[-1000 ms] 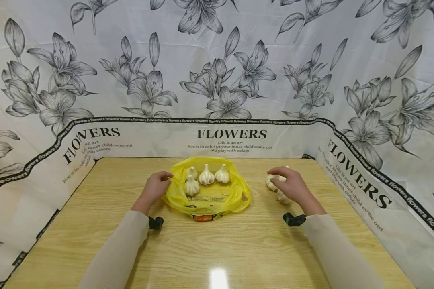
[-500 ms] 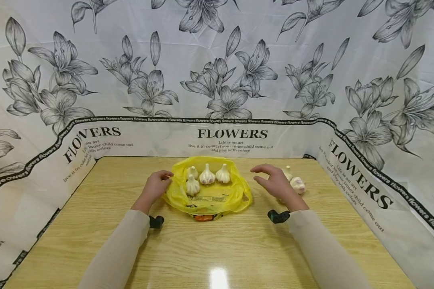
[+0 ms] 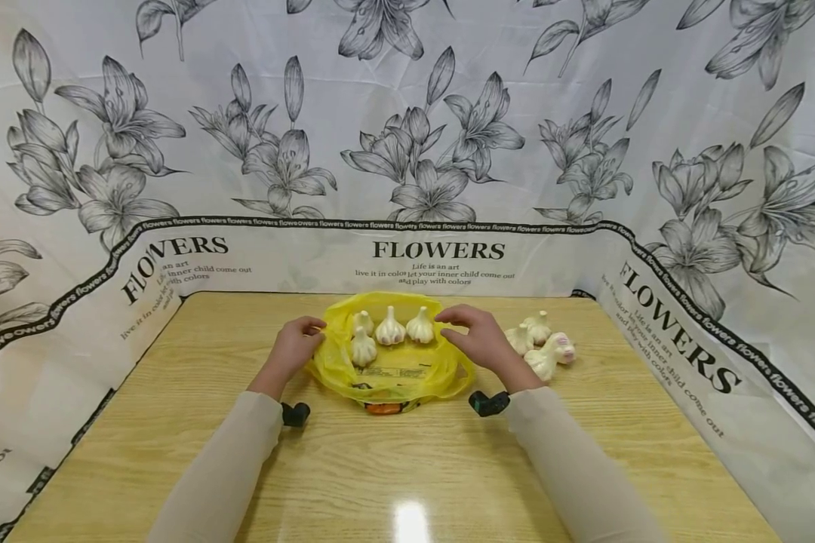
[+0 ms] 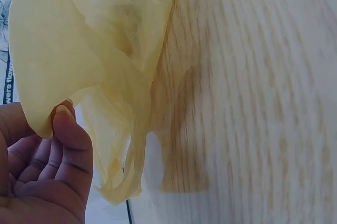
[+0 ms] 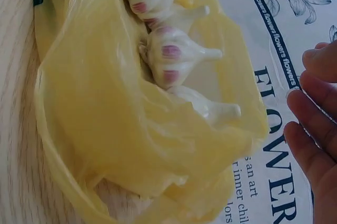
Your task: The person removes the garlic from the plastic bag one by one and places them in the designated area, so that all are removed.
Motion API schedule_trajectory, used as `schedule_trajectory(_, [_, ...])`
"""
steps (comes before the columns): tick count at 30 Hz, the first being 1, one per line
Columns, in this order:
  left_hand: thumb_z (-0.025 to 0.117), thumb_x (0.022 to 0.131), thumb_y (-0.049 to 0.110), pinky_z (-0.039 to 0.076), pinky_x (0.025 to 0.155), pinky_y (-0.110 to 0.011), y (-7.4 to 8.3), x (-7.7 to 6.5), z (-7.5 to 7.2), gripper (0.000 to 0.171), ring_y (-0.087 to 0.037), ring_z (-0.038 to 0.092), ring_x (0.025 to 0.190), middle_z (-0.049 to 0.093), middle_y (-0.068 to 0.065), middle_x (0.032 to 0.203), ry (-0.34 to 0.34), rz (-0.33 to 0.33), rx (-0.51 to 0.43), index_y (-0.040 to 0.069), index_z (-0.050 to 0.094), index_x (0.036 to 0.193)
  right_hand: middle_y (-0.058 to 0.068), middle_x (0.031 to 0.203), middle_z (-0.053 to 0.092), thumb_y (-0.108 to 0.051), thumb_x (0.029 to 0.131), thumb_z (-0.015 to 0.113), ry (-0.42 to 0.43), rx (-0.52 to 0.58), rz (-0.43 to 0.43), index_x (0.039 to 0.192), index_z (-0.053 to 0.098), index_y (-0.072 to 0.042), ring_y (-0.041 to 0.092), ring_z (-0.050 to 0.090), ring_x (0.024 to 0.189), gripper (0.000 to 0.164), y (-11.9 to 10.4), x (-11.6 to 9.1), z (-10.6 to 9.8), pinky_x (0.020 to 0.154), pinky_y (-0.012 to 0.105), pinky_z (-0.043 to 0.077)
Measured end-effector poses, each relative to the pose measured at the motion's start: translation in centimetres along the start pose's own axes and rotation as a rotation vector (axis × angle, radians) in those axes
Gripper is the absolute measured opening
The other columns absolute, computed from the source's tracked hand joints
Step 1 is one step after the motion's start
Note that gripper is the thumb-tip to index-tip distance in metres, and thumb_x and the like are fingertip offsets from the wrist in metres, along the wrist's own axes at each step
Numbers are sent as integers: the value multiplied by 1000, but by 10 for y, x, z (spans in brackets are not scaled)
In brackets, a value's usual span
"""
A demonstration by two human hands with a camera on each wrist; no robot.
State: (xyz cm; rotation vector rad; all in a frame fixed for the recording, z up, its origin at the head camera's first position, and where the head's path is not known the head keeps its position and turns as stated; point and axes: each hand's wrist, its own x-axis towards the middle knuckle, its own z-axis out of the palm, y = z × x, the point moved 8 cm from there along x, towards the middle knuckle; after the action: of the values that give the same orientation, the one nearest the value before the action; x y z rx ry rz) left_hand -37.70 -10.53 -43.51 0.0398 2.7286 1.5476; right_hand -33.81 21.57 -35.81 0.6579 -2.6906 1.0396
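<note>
We find the left hand (image 3: 297,348) with its grip pinching the left rim of the yellow bag (image 3: 397,385); the right hand (image 3: 478,341) has its grip released, just beside the opposite rim. Four garlic bulbs (image 3: 390,330) sit inside; loose garlic (image 3: 542,362) lies right of it on the bench (image 3: 353,467). We judge the thin bag needs light, even tension, sparing the bulbs a topple.

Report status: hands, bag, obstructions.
Left hand pinching yellow bag. Right hand empty, at bag's right edge. Four garlic bulbs inside, more bulbs outside. Nothing visible blocking the opening.
</note>
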Motion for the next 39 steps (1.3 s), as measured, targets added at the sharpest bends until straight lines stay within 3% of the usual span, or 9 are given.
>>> schedule_trajectory(5, [55, 97, 14, 52, 71, -27, 0, 1, 0, 26, -25, 60, 94, 62, -15, 114, 6, 1, 7, 7, 61, 121, 8, 122, 64, -16, 93, 64, -17, 12, -18, 119, 67, -9, 29, 60, 115, 27, -10, 7, 12, 101, 47, 47])
schedule_trajectory(19, [55, 97, 14, 52, 68, -26, 0, 4, -1, 25, -23, 60, 89, 62, -15, 111, -9, -8, -11, 6, 62, 119, 5, 124, 64, -20, 95, 61, -61, 70, 49, 123, 65, -11, 28, 58, 118, 29, -20, 25, 45, 102, 47, 45])
schedule_trajectory(39, [54, 96, 14, 52, 67, -26, 9, 3, -4, 24, -22, 59, 84, 62, -15, 110, -17, -25, -7, 5, 62, 118, 5, 120, 66, -19, 94, 63, -43, 99, 83, 122, 66, -13, 25, 60, 114, 29, -33, 43, 79, 100, 43, 47])
